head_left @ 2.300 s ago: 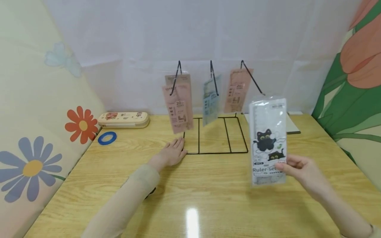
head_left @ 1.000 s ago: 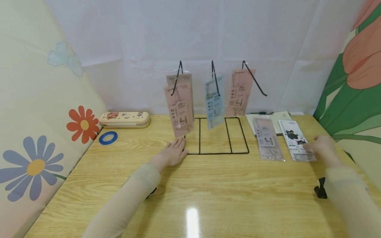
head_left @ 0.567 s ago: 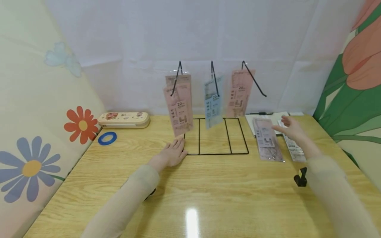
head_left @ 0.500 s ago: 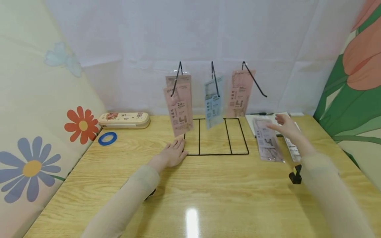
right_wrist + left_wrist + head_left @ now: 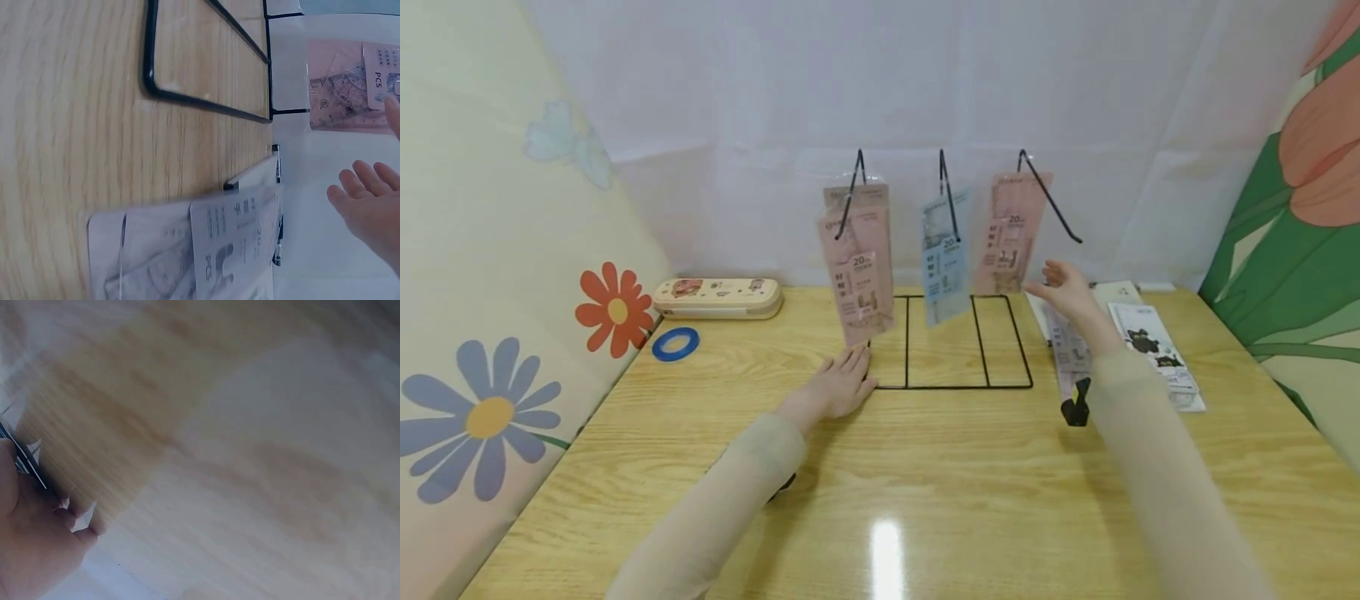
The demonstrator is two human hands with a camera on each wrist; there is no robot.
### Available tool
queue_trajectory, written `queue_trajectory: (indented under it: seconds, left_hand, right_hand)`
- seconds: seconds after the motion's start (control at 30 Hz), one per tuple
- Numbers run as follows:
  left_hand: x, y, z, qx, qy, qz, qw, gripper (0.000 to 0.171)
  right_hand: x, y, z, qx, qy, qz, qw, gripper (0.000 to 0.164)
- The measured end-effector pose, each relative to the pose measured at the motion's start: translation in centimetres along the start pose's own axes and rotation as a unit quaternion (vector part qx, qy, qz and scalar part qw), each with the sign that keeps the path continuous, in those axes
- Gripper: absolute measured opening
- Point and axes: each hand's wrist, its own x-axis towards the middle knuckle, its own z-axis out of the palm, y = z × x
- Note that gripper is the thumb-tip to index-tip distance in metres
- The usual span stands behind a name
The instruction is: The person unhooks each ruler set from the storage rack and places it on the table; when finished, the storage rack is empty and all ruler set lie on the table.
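Several right fingers (image 5: 1055, 271), now nearer pink packet (image 5: 1012, 233)

We see a pale wood-grain table (image 5: 925, 467) with a streak of glare near its front. On it, at the far left, we find a cream pencil case (image 5: 718, 300) and, just in front, a blue ring (image 5: 659, 345). The black wire rack (image 5: 955, 387) stands mid-table. To its right we see a pad (image 5: 1118, 292) — a purple packet (image 5: 1071, 354) partly over it, a cat packet (image 5: 1150, 337) beside that.
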Motion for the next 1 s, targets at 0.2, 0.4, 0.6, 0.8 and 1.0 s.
queue_trajectory:
  seconds: [0.2, 0.4, 0.6, 0.8, 1.0]
  left_hand:
    - [0.1, 0.0, 0.0, 0.004, -0.002, 0.001, 1.0000, 0.063]
    - [0.0, 0.1, 0.0, 0.009, -0.001, 0.003, 1.0000, 0.063]
    - [-0.1, 0.3, 0.2, 0.012, 0.000, 0.006, 0.9999, 0.063]
    - [-0.2, 0.2, 0.2, 0.009, 0.006, 0.005, 0.9999, 0.062]
    - [-0.1, 0.1, 0.1, 0.011, 0.010, 0.003, 0.9999, 0.062]
  right_hand:
    - [0.7, -0.7, 0.9, 0.032, 0.022, 0.020, 0.999, 0.083]
    - [1.3, -1.1, 1.9, 0.058, 0.031, 0.041, 0.997, 0.079]
    - [1.8, -1.7, 2.9, 0.091, 0.058, 0.047, 0.993, 0.072]
    - [2.1, -1.5, 3.4, 0.080, 0.062, 0.017, 0.995, 0.055]
    - [1.7, -1.1, 3.4, 0.085, 0.062, 0.014, 0.994, 0.047]
